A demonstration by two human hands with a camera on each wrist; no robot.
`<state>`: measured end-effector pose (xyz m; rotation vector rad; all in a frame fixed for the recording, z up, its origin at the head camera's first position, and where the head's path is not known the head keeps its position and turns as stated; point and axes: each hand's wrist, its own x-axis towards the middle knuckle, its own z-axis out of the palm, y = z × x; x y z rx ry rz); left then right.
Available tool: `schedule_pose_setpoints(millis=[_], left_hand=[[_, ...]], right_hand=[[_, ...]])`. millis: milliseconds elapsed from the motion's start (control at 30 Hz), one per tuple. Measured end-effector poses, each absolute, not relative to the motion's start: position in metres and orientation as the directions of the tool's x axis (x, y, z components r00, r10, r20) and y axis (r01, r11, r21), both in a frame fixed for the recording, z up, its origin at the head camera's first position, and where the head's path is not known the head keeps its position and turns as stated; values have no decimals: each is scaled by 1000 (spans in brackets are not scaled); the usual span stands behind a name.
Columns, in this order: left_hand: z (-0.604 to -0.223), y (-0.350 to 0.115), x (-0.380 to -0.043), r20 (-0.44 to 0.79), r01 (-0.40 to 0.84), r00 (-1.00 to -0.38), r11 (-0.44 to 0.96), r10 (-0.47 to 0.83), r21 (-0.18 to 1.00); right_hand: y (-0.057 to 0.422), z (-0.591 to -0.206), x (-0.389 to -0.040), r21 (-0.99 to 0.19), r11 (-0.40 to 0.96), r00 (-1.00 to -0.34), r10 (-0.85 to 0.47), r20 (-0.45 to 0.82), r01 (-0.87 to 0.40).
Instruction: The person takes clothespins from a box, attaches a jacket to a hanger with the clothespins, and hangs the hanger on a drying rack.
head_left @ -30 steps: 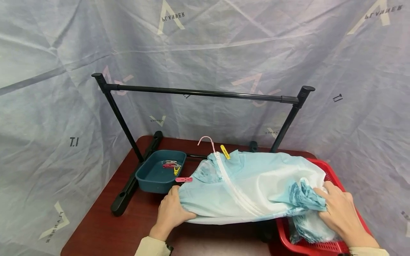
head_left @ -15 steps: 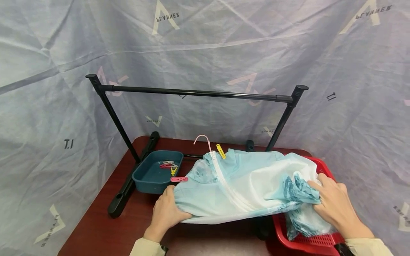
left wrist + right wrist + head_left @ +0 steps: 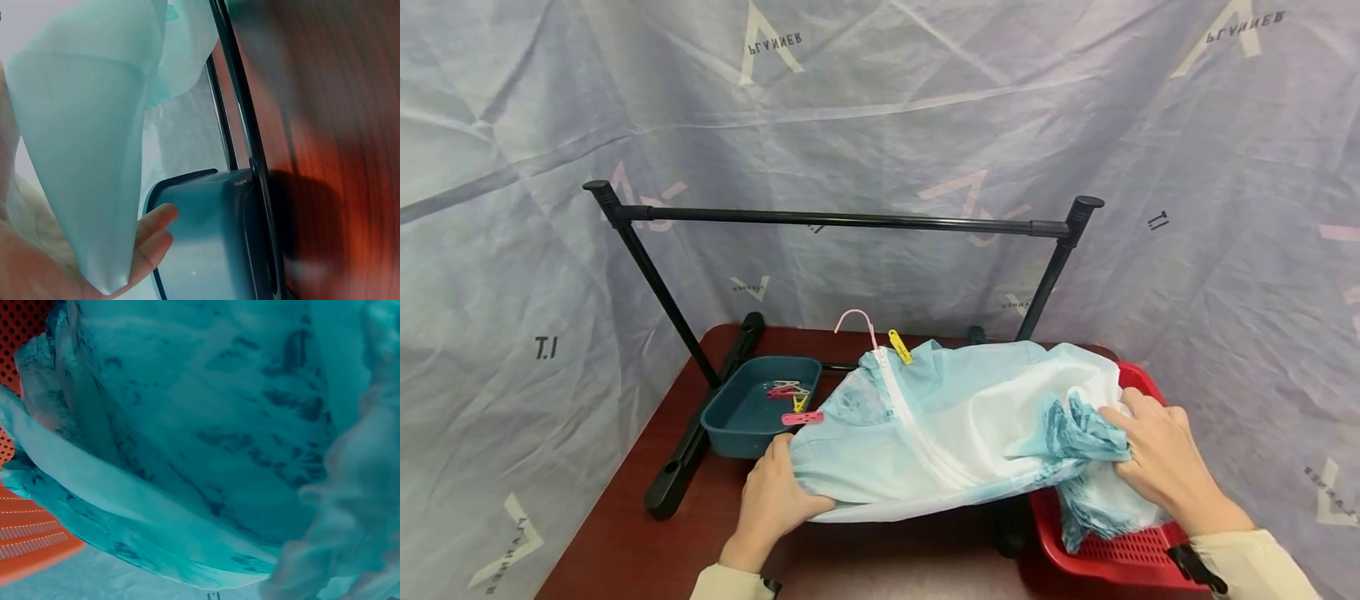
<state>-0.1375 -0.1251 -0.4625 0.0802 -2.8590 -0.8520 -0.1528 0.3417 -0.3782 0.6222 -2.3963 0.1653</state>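
A light blue and white zip-up jacket [image 3: 1000, 408] is stretched out between both hands, with a pink hanger hook [image 3: 856, 315] standing out of its collar. My left hand [image 3: 775, 496] holds the jacket's left end; in the left wrist view a fabric corner [image 3: 94, 156] lies across the palm, with fingertips [image 3: 159, 219] showing behind it. My right hand [image 3: 1157, 454] grips a bunched blue patterned part of the jacket at the right. A yellow clothespin [image 3: 899, 347] sits by the collar and a pink clothespin [image 3: 802, 418] by the left shoulder. The right wrist view shows mostly patterned fabric [image 3: 206, 412].
A teal tray [image 3: 745, 433] with several small clothespins stands left. Behind the jacket rises a black rack [image 3: 835, 219]. A red basket [image 3: 1120, 562] at the right holds part of the bluish fabric. All stand on a dark red table [image 3: 625, 508] before a grey cloth backdrop.
The whole scene shifts slightly left in the head view. Both hands keep their hold on the jacket, which stays stretched in much the same position.
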Motion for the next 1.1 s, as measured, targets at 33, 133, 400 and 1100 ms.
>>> schedule_pose_setpoints(millis=[33,133,400,1100], left_hand=[[-463,-125,-137,138,-5,-986,837,-97,547],[-462,-126,-136,141,-7,-985,839,-100,545],[-459,-132,-134,106,-48,-986,836,-126,547],[-444,-151,-128,139,-63,-977,837,-164,543]], right_hand=[[342,-378,-153,41,877,-674,-396,624,-478],[341,-376,-155,48,870,-662,-408,630,-490],[330,-368,-163,57,835,-615,-447,650,-547],[300,-358,-176,84,781,-536,-497,682,-618]])
